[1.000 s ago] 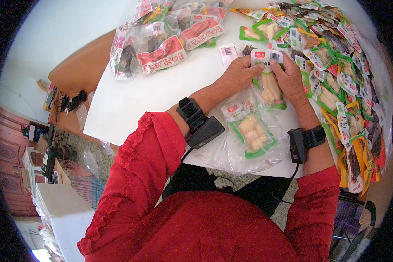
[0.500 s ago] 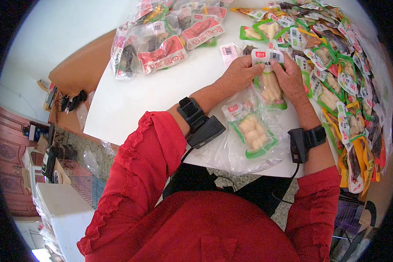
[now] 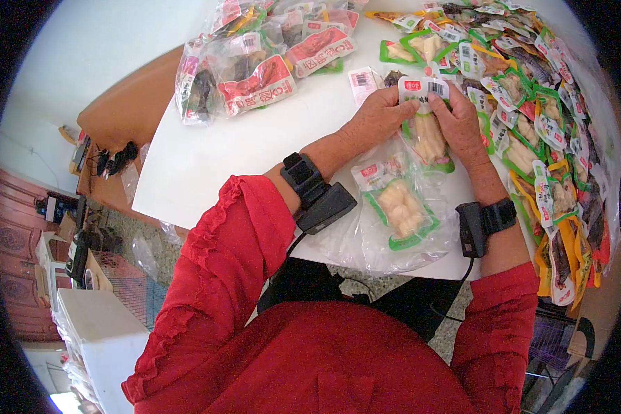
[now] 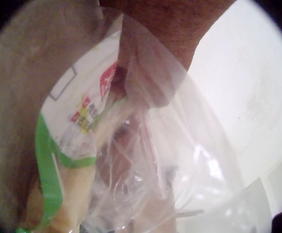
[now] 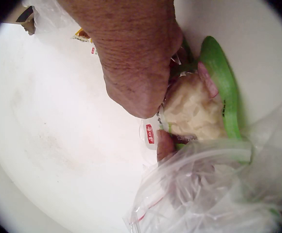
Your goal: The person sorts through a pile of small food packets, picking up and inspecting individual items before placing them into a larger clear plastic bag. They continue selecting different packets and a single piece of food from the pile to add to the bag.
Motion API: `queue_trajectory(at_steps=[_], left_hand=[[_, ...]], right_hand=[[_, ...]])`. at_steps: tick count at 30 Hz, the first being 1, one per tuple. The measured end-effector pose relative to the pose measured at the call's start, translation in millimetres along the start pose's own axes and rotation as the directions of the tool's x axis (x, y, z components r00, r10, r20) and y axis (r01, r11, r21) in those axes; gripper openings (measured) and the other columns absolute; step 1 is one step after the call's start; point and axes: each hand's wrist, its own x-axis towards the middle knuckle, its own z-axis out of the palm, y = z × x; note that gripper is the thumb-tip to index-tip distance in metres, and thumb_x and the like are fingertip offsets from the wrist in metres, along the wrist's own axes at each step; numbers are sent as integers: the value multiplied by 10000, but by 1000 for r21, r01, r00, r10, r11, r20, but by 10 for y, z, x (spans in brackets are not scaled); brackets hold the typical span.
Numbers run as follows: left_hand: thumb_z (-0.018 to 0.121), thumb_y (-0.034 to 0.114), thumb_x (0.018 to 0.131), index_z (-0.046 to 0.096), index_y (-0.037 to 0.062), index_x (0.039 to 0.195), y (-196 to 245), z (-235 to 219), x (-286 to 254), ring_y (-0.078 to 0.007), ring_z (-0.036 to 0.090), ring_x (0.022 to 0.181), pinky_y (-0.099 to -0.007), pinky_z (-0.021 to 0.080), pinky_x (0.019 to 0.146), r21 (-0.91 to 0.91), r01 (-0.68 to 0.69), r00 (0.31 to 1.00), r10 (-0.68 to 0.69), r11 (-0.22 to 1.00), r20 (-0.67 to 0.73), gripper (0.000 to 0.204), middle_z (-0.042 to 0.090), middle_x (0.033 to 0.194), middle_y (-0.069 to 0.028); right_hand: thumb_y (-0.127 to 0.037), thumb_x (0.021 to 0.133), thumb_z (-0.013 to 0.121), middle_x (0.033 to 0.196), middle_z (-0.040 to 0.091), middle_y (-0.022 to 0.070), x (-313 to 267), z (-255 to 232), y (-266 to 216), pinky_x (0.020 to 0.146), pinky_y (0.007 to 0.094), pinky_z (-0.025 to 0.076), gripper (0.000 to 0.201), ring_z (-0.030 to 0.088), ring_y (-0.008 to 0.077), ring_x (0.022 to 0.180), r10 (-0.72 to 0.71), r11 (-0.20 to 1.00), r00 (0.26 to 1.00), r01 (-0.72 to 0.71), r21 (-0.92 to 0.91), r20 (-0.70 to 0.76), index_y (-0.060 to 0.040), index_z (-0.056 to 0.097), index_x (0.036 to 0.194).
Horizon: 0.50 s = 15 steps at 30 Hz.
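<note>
Both hands hold one sealed food packet by its white printed top, thumbs on the front. It has a green border and pale contents. My left hand grips its left edge, my right hand its right edge. Below, a second green-edged packet lies with a clear plastic bag at the table's near edge. In the left wrist view, clear film covers part of the hand. The right wrist view shows the pale contents beside the right hand.
A large heap of packets spreads along the right side of the white table. Clear bags with red labels are piled at the back left. A small white label lies just beyond the left hand.
</note>
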Motion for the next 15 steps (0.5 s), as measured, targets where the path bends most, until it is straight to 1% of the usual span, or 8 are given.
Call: queue_trajectory(at_steps=[2, 6, 8, 10, 14, 15], left_hand=[[497, 211, 833, 543, 57, 1032, 19, 2, -6, -42, 472, 640, -185, 394, 540, 11, 26, 1000, -26, 1000, -1, 257, 561, 825, 23], [500, 213, 829, 547, 58, 1024, 40, 9, -17, -44, 466, 620, -186, 388, 527, 30, 31, 999, -31, 999, -16, 253, 559, 798, 25], [504, 217, 826, 556, 59, 1006, 54, 15, -26, -43, 459, 604, -187, 383, 518, 7, 28, 999, -28, 1000, -19, 245, 553, 772, 26], [506, 217, 825, 559, 59, 1000, 76, 14, -32, -42, 458, 603, -187, 382, 516, 23, 34, 999, -33, 999, -22, 242, 552, 766, 26], [506, 221, 825, 566, 59, 985, 81, 19, -34, -41, 455, 598, -186, 378, 512, 31, 31, 999, -30, 999, -29, 235, 547, 756, 29], [506, 221, 825, 566, 59, 985, 87, 18, -38, -41, 455, 598, -186, 378, 512, 31, 31, 999, -30, 999, -29, 235, 547, 756, 29]], right_hand=[[-192, 791, 523, 767, 596, 168, 1, 3, 11, 616, 323, 452, 288, 590, 229, 681, 15, 1000, 1000, -15, 21, 3, 16, 519, 991], [-192, 791, 522, 758, 596, 166, 1, 9, 18, 612, 324, 451, 283, 589, 224, 675, -16, 1000, 1000, 16, 11, -9, 17, 523, 982], [-193, 791, 523, 755, 595, 167, 0, -4, 0, 611, 325, 451, 283, 588, 228, 672, -27, 1000, 999, 27, 1, -18, 18, 524, 979], [-166, 817, 501, 889, 590, 93, 2, -38, -26, 731, 268, 421, 280, 543, 137, 811, 84, 994, 993, -78, -75, 78, 0, 500, 1042], [-171, 814, 505, 887, 591, 104, 2, -40, -47, 733, 274, 422, 288, 547, 143, 814, 103, 991, 992, -96, -89, 78, 1, 498, 1045], [-172, 816, 503, 887, 591, 101, 4, -37, -38, 733, 274, 422, 286, 547, 144, 814, 82, 993, 994, -75, -90, 71, 0, 499, 1045]])
